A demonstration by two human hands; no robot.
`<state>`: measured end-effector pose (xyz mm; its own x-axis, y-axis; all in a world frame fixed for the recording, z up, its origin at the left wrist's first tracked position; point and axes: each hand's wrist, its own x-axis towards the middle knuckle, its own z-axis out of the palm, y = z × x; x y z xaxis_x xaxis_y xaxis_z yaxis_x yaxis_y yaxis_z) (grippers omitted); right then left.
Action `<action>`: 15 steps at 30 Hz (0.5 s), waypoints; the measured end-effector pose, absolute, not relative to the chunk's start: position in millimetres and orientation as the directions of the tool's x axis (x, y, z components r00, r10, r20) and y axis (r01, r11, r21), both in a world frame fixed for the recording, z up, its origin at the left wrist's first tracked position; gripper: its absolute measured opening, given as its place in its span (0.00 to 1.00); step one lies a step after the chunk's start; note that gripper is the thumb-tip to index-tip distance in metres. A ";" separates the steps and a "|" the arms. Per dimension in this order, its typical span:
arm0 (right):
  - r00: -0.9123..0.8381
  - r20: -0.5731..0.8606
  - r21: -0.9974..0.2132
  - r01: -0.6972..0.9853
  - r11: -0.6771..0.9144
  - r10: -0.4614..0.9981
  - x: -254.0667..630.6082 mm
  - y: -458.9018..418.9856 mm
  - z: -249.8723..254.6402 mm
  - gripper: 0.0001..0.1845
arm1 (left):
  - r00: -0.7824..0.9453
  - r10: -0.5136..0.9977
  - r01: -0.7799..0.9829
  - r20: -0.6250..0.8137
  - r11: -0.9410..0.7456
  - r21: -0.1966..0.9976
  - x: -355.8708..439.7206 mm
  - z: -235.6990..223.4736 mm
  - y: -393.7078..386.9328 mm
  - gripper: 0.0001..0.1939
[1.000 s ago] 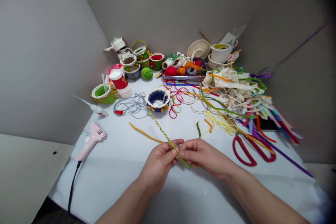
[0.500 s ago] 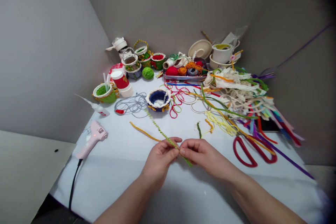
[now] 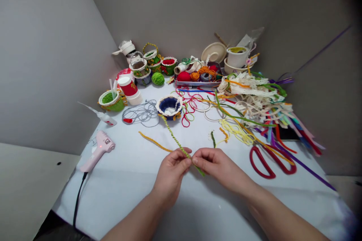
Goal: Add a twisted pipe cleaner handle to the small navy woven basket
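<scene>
A twisted green and yellow pipe cleaner (image 3: pixel 174 135) slants from near the blue basket down to my fingers, its green end sticking out below them. My left hand (image 3: pixel 174 169) pinches it between thumb and forefinger. Right beside, my right hand (image 3: pixel 210 162) is closed on the same strand near its lower end, the fingertips almost touching those of the left. Beyond the hands stands a small blue basket (image 3: pixel 169 107) with a white braided rim. An orange pipe cleaner (image 3: pixel 154 142) lies on the table just left of the strand.
At left lie a pink glue gun (image 3: pixel 97 150) with a black cord and a glue bottle (image 3: pixel 106 118). Red-handled scissors (image 3: pixel 261 163) lie at right, beside a heap of lace trim (image 3: pixel 251 94). Small baskets (image 3: pixel 141 68) and a tray of yarn (image 3: pixel 198 83) stand at the back.
The far part of the twisted strand has swung slightly right, its tip now at the blue basket. Both hands keep their pinch. The whole view has shifted a little.
</scene>
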<state>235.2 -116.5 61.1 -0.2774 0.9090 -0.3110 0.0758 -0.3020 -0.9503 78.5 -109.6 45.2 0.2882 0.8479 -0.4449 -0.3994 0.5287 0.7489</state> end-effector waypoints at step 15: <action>-0.313 -0.396 -0.912 0.028 -0.408 0.863 237.9 -112.9 63.9 0.18 | 0.392 0.802 -0.464 -0.450 0.595 0.657 73.8 47.4 -109.8 0.09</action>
